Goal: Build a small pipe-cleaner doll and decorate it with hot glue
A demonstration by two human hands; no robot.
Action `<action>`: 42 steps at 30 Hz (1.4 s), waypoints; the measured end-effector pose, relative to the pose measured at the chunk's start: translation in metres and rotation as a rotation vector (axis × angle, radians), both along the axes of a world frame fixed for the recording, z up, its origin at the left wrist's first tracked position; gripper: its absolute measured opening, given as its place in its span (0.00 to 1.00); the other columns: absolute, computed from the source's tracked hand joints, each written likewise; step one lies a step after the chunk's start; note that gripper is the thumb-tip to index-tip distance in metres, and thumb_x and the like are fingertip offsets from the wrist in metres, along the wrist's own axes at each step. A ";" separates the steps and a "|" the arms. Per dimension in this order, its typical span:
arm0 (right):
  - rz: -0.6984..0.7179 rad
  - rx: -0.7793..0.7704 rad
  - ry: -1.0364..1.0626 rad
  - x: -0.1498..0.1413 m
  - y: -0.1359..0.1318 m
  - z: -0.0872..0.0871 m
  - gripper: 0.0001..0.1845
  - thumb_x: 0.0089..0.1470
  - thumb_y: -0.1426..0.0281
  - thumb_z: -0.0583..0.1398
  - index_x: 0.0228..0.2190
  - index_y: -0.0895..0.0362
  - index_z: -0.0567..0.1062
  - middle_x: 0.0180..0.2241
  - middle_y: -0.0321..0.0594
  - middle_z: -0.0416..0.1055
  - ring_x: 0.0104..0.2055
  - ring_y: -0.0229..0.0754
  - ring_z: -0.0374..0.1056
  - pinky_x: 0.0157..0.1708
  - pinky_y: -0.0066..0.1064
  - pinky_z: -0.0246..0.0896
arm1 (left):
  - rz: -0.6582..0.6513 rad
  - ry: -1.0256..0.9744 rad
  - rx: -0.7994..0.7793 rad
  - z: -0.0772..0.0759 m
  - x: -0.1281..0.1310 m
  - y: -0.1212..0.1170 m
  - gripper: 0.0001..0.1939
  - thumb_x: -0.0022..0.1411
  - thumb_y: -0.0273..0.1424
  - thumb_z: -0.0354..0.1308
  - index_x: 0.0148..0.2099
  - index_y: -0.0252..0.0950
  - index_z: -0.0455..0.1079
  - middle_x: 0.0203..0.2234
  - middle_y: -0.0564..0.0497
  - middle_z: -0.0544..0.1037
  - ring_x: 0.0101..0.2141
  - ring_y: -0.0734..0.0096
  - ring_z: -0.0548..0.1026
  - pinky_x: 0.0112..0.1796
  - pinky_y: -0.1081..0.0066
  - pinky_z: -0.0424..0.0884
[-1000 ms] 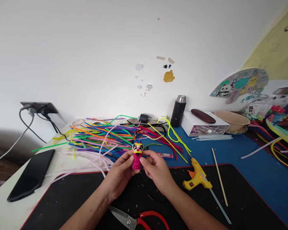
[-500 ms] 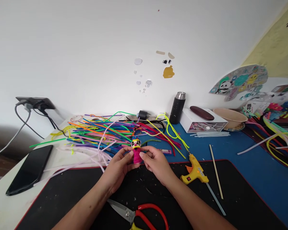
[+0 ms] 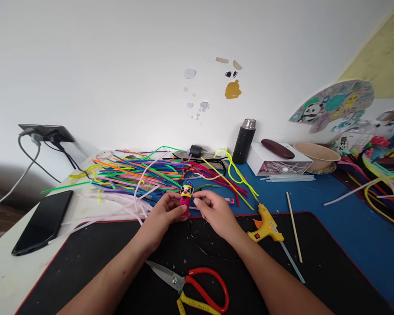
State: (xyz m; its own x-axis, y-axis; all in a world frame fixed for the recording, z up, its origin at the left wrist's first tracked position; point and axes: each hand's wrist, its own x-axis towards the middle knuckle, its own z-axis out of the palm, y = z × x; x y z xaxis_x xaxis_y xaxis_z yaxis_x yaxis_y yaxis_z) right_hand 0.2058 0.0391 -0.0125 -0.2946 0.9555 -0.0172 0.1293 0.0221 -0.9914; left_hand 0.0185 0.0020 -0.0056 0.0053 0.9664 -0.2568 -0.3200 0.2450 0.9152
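Note:
A small figure made of pipe cleaners (image 3: pixel 185 202), with a magenta body, a white face, a yellow band and a blue top, stands upright over the mat's back edge. My left hand (image 3: pixel 166 214) is closed on its magenta body, thumb across the front. My right hand (image 3: pixel 215 212) is just to the figure's right, thumb and forefinger a little apart beside its head; whether a fingertip touches it is hard to see. Below my hands lie scissors (image 3: pixel 197 284) with red and yellow handles. A yellow glue gun (image 3: pixel 265 225) rests right of my right wrist.
Many coloured pipe cleaners (image 3: pixel 134 179) cover the table's back. Behind the black mat (image 3: pixel 95 262) stand a black flask (image 3: pixel 244 142), a white box (image 3: pixel 282 164) and a beige bowl (image 3: pixel 317 156). A wooden stick (image 3: pixel 293 227) lies right; a phone (image 3: pixel 42 222) lies left.
My right hand has come off the figure's body and sits slightly right of it. My left hand keeps its hold, its thumb now further across the body. The view has tilted slightly.

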 end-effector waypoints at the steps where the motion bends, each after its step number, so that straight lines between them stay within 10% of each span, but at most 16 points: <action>1: -0.030 0.008 0.010 0.002 0.002 0.002 0.18 0.61 0.55 0.65 0.43 0.56 0.81 0.19 0.28 0.62 0.21 0.38 0.59 0.23 0.30 0.52 | -0.003 0.065 0.025 -0.002 -0.001 0.001 0.25 0.50 0.38 0.79 0.45 0.38 0.72 0.32 0.53 0.82 0.33 0.67 0.79 0.39 0.67 0.75; 18: -0.141 -0.010 0.151 0.009 0.004 0.018 0.21 0.59 0.52 0.65 0.42 0.57 0.80 0.18 0.28 0.62 0.20 0.36 0.53 0.21 0.30 0.49 | 0.034 0.866 0.370 -0.013 0.021 -0.013 0.09 0.58 0.29 0.66 0.34 0.43 0.66 0.27 0.55 0.73 0.30 0.61 0.70 0.36 0.65 0.60; 27: -0.129 -0.009 0.134 0.011 0.006 0.018 0.22 0.60 0.52 0.65 0.43 0.57 0.80 0.18 0.28 0.62 0.20 0.36 0.55 0.21 0.30 0.49 | 0.089 0.717 0.311 -0.014 0.023 -0.011 0.09 0.59 0.32 0.68 0.35 0.43 0.69 0.29 0.55 0.74 0.32 0.61 0.70 0.37 0.66 0.62; 35: -0.101 -0.005 0.106 0.011 0.007 0.012 0.22 0.61 0.51 0.63 0.44 0.57 0.79 0.19 0.28 0.63 0.20 0.37 0.56 0.21 0.30 0.50 | 0.202 0.120 0.226 -0.014 0.022 -0.003 0.21 0.58 0.46 0.74 0.39 0.40 0.68 0.30 0.56 0.74 0.29 0.70 0.73 0.33 0.70 0.68; 42: 0.032 -0.039 0.077 0.002 0.002 0.003 0.21 0.60 0.52 0.64 0.43 0.57 0.78 0.19 0.28 0.64 0.19 0.37 0.57 0.20 0.29 0.53 | 0.209 0.017 0.225 -0.024 0.020 0.004 0.24 0.53 0.39 0.79 0.43 0.40 0.69 0.36 0.52 0.82 0.38 0.67 0.78 0.45 0.67 0.73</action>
State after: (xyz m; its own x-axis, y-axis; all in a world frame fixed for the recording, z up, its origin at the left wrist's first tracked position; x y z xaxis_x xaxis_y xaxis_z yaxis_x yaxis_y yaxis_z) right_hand 0.2080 0.0407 -0.0099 -0.3264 0.9447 -0.0303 0.0526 -0.0139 -0.9985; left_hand 0.0381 0.0063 -0.0295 -0.2021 0.9788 -0.0346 -0.3263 -0.0340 0.9447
